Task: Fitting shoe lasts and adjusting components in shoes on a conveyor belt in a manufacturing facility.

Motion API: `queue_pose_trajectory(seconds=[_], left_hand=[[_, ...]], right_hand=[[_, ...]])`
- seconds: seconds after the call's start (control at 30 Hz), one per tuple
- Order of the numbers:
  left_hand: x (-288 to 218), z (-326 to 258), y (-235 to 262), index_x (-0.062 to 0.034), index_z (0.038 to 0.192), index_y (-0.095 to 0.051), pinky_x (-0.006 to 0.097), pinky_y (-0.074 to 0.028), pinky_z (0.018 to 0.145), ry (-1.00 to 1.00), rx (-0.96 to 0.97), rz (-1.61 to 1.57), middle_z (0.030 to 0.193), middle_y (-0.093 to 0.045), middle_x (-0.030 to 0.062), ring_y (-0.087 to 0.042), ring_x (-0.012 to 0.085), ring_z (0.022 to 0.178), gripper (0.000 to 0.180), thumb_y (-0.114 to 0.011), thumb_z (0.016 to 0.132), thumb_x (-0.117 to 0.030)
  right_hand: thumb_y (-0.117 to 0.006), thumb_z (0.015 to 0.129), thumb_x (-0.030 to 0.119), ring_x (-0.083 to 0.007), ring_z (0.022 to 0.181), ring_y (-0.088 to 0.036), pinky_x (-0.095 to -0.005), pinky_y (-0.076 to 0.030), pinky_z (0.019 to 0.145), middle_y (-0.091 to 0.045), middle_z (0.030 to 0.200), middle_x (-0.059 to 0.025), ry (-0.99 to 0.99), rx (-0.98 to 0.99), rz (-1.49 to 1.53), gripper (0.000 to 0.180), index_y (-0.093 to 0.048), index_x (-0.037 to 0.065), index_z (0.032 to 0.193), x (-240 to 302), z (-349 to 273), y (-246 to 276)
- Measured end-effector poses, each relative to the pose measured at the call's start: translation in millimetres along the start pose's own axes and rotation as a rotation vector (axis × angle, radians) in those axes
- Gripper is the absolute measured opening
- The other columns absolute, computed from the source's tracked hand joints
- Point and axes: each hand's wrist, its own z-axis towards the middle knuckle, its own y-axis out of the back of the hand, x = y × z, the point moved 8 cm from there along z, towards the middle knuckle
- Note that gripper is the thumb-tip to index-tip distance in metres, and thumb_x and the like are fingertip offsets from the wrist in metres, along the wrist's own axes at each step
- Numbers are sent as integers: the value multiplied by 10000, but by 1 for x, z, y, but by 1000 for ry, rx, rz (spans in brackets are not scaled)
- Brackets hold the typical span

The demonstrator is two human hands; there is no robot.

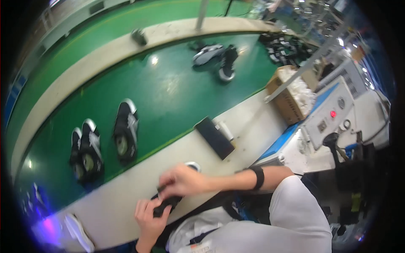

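Note:
A black shoe with a white toe edge (pixel 193 165) lies on the white ledge in front of me, its toe pointing away and to the right. My left hand (pixel 151 217) is closed around its heel end, thumb and fingers on either side. My right hand (pixel 183 180) reaches across the top of the shoe, with its fingers pinched at the opening near the left fingertips. What exactly the right fingers pinch is hidden and blurred. The right hand covers much of the middle of the shoe.
On the green belt (pixel 168 99) stand a pair of black shoes (pixel 90 147), a single shoe (pixel 126 130) and another pair farther off. A dark flat box (pixel 215 138) and a white tube (pixel 225 130) lie on the ledge. A carton (pixel 287 99) and a machine panel (pixel 333 114) stand right.

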Motion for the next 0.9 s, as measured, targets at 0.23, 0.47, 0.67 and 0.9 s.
queue_pose_trajectory(seconds=[0.23,0.47,0.67,0.9], left_hand=[[-9,12,-9,-83,932,-643,396,-481,629,-83,32,-101,855,-616,76,-580,302,736,299,-820,709,-173],[-11,-4,0,-95,954,-646,390,-478,647,-25,22,17,891,-621,51,-574,285,755,307,-817,716,-188],[17,-72,52,-98,968,-654,411,-463,754,236,-263,246,943,-641,69,-603,297,841,327,-823,701,-181],[110,-3,96,-19,1090,-617,424,-473,836,481,-594,346,1013,-617,149,-600,352,963,331,-718,880,-254]], right_hand=[[-790,715,114,-175,600,-567,-330,-467,592,-625,656,-102,-278,145,-74,207,-615,4,734,-72,42,-25],[-776,741,96,-236,612,-604,-361,-489,616,-649,679,-146,-160,251,-349,189,-622,-11,764,-72,73,-62],[-686,857,72,-234,636,-604,-343,-484,610,-647,739,-152,98,-303,-471,88,-657,-10,848,-37,58,75],[-674,906,206,-250,792,-659,-356,-510,755,-686,855,-156,-144,-633,-678,245,-670,-31,970,-71,38,250]])
